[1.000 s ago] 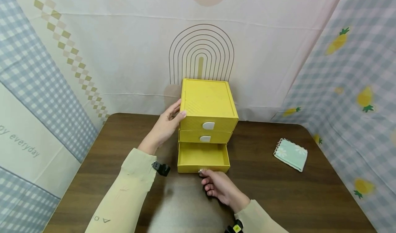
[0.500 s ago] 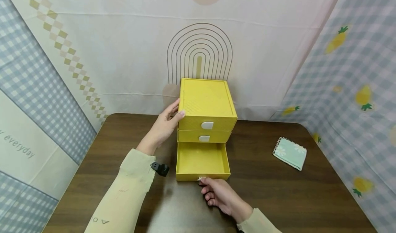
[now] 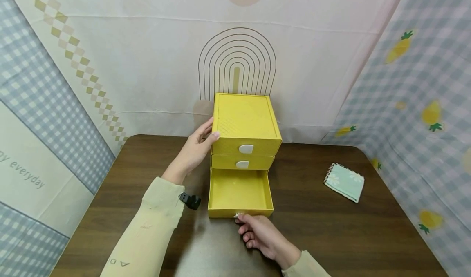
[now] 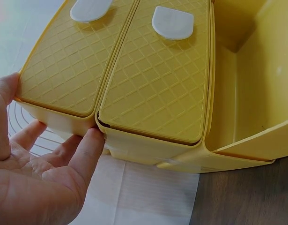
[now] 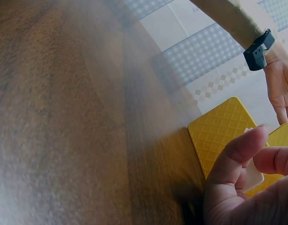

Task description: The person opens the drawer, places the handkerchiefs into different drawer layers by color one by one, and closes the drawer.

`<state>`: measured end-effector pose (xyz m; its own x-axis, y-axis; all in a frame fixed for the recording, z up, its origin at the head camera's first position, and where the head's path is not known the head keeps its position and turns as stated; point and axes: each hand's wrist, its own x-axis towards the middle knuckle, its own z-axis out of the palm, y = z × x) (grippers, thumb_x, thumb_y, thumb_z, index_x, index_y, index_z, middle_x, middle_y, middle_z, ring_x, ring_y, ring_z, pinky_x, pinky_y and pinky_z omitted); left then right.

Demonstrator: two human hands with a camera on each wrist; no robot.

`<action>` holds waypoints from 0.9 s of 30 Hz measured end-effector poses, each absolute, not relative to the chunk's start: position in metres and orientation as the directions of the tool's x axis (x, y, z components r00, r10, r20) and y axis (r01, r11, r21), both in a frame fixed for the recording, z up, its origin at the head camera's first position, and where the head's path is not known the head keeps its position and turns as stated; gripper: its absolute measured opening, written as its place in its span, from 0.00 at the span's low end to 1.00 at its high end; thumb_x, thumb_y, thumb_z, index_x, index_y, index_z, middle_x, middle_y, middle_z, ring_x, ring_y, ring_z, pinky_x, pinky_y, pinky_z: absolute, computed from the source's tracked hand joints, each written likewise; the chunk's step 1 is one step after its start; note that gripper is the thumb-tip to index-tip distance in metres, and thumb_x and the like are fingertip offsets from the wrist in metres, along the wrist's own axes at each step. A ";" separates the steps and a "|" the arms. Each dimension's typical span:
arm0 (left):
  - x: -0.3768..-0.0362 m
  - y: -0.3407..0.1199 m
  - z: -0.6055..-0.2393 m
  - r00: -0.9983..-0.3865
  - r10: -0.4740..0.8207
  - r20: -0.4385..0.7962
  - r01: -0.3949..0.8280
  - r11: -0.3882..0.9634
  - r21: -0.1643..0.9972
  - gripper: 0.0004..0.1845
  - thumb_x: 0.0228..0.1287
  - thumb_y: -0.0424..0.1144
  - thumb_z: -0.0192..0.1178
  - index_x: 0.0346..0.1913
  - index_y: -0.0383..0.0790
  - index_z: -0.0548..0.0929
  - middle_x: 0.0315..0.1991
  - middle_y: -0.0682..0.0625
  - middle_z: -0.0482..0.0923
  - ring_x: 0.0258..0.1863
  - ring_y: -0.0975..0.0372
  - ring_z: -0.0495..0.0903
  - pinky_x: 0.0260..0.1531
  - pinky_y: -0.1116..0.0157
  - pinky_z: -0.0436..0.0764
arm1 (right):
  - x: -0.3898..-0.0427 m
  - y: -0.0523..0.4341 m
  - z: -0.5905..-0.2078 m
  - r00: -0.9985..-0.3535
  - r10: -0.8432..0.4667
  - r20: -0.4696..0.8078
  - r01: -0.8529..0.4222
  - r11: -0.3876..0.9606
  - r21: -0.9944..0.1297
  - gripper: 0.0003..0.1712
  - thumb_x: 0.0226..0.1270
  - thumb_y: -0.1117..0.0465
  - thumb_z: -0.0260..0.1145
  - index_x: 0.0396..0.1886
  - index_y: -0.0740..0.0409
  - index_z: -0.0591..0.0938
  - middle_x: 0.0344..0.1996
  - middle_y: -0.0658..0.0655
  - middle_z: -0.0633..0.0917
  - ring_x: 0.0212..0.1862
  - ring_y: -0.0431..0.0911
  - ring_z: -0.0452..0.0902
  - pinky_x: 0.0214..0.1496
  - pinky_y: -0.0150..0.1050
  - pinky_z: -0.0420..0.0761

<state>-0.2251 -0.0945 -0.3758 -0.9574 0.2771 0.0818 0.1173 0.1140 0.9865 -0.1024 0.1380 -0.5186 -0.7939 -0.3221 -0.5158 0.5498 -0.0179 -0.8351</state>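
Note:
A yellow drawer cabinet (image 3: 244,115) stands on the table against the back cloth. Its two upper drawers are closed, each with a white tab handle. The bottom drawer (image 3: 221,213) is pulled far out, and its visible inside holds nothing. My right hand (image 3: 263,237) pinches this drawer's white handle (image 5: 254,179) between thumb and curled forefinger, largely covering it. My left hand (image 3: 193,151) rests on the cabinet's upper left side, thumb at the front edge. In the left wrist view its extended fingers (image 4: 87,152) touch the side wall.
A folded mint-green cloth (image 3: 345,183) with white flowers lies to the right on the brown wooden table (image 3: 312,236). Patterned cloths hang behind and on both sides. Black wrist cameras are strapped to the wrists; the left one (image 3: 190,201) shows.
The bottom drawer has slid further out toward me, with my right hand drawing back on its handle. My left hand has stayed against the cabinet's side.

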 end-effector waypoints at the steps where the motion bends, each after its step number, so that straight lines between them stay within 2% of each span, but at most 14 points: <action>1: -0.225 -0.094 -0.376 -0.958 0.276 0.081 0.117 0.116 0.986 0.34 0.73 0.48 0.53 0.77 0.55 0.53 0.74 0.48 0.54 0.69 0.53 0.60 0.65 0.51 0.63 | -0.102 0.138 -0.518 -0.794 -0.321 -0.517 0.550 -0.016 -0.835 0.26 0.66 0.47 0.64 0.48 0.67 0.79 0.22 0.48 0.79 0.19 0.36 0.70 0.20 0.28 0.72; 10: -0.225 -0.095 -0.376 -0.958 0.276 0.079 0.115 0.116 0.987 0.34 0.73 0.49 0.53 0.77 0.56 0.53 0.74 0.48 0.54 0.68 0.53 0.60 0.65 0.51 0.63 | -0.100 0.142 -0.516 -0.794 -0.321 -0.517 0.544 0.006 -0.839 0.31 0.66 0.41 0.64 0.50 0.67 0.78 0.23 0.48 0.79 0.19 0.36 0.70 0.19 0.29 0.73; 17: -0.226 -0.094 -0.378 -0.957 0.280 0.078 0.111 0.103 0.989 0.34 0.73 0.49 0.54 0.77 0.56 0.53 0.74 0.49 0.54 0.68 0.53 0.61 0.65 0.50 0.64 | -0.101 0.168 -0.510 -0.776 -0.365 -0.514 0.494 0.154 -0.856 0.35 0.64 0.37 0.63 0.48 0.66 0.79 0.28 0.53 0.82 0.23 0.39 0.74 0.21 0.30 0.76; 22: -0.226 -0.094 -0.378 -0.956 0.282 0.078 0.110 0.100 0.989 0.34 0.73 0.49 0.54 0.77 0.56 0.53 0.74 0.49 0.54 0.68 0.53 0.60 0.65 0.51 0.63 | -0.105 0.196 -0.507 -0.767 -0.431 -0.475 0.366 0.315 -0.876 0.29 0.67 0.42 0.63 0.49 0.65 0.80 0.33 0.58 0.84 0.29 0.45 0.78 0.25 0.37 0.80; 27: -0.226 -0.095 -0.377 -0.958 0.277 0.074 0.106 0.102 0.989 0.34 0.73 0.49 0.54 0.77 0.57 0.53 0.74 0.49 0.54 0.69 0.54 0.59 0.65 0.51 0.63 | -0.111 0.227 -0.500 -0.788 -0.447 -0.423 0.198 0.466 -0.862 0.24 0.69 0.47 0.63 0.50 0.63 0.79 0.34 0.57 0.84 0.34 0.50 0.79 0.29 0.45 0.82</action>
<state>-0.2259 -0.0949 -0.3774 -0.9580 0.2770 0.0740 0.1060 0.1024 0.9891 -0.1111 0.2273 -0.4999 -0.7884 -0.4470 -0.4228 0.1981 0.4661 -0.8623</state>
